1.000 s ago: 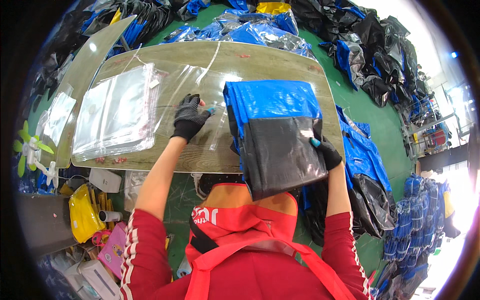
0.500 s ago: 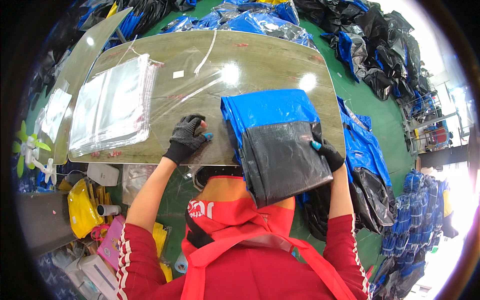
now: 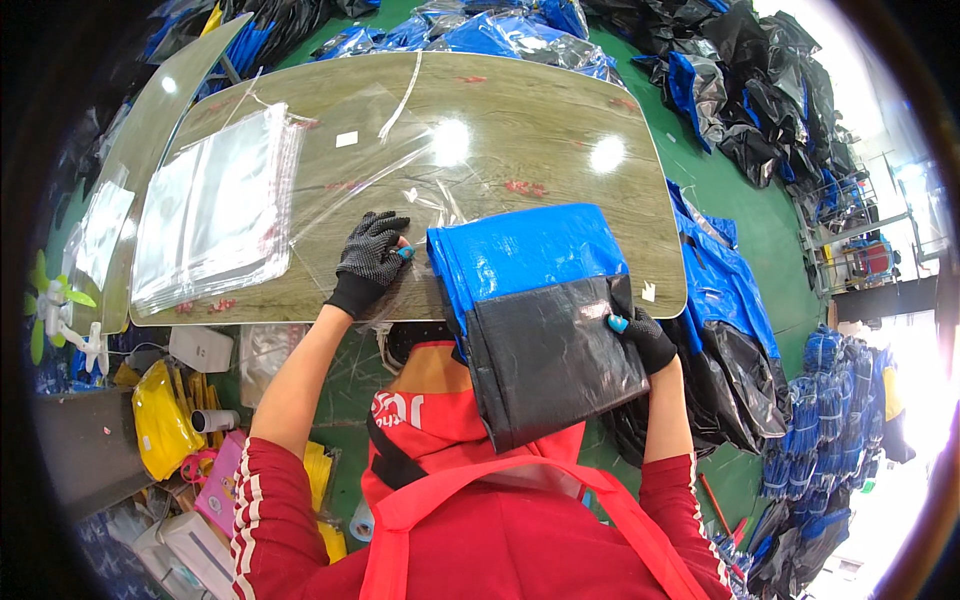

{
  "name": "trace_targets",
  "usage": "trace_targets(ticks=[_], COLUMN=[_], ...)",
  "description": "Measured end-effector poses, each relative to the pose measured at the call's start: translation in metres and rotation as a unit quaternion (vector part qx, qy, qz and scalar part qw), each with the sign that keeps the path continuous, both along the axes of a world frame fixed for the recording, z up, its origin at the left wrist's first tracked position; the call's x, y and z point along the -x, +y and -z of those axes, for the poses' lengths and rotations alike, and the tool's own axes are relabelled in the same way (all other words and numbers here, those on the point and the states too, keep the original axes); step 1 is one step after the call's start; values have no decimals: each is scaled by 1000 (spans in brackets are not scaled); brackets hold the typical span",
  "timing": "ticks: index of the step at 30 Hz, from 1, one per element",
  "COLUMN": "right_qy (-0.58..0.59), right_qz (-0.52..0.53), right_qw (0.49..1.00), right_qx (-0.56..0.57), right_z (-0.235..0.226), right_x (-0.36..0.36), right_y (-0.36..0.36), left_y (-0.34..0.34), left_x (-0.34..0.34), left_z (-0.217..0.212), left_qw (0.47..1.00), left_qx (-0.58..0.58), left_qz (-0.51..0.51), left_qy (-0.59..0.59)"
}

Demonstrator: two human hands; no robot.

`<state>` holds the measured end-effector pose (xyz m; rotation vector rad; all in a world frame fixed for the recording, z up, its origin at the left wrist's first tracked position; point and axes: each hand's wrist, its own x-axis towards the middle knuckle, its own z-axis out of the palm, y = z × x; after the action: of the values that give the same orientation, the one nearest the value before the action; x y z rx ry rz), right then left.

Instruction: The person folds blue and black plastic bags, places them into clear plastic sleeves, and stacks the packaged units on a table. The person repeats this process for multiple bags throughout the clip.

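A folded blue and black plastic sheet (image 3: 550, 345) hangs at the table's front edge, partly over my lap. My right hand (image 3: 648, 338), in a black glove with bare fingertips, grips its right edge, thumb on top. My left hand (image 3: 370, 262), in a dotted black glove, is over the table just left of the sheet. Its fingers are pinched at the edge of a clear plastic bag (image 3: 335, 225) lying on the tabletop. The bag's rim near the sheet is crumpled and hard to make out.
A stack of clear bags (image 3: 215, 205) lies on the left of the wood-patterned table (image 3: 560, 130). A small green fan (image 3: 50, 300) stands at the far left. Blue and black sheets (image 3: 725, 290) are heaped on the right, with more piles (image 3: 760, 90) beyond on the green floor.
The folded sheet has moved down and slightly left, toward me, with my right hand on it. My left hand has shifted slightly upward. A small white scrap now shows near the table's right corner.
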<state>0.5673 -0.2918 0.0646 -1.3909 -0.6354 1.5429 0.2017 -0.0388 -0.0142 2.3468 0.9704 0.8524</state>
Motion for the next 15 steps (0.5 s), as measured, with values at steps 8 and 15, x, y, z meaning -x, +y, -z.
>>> trace_targets(ticks=[8,15], right_qy=[-26,-89], right_qz=[2,0], right_qw=[1000,996], right_qx=[-15,-11], right_z=[2,-26], right_x=[-4,8], right_y=[-3,4], left_y=[8,11], left_x=[4,-2], left_z=[2,-16], left_qw=[999,947], left_qx=[25,286], left_qz=[22,8], left_qy=[-25,-148])
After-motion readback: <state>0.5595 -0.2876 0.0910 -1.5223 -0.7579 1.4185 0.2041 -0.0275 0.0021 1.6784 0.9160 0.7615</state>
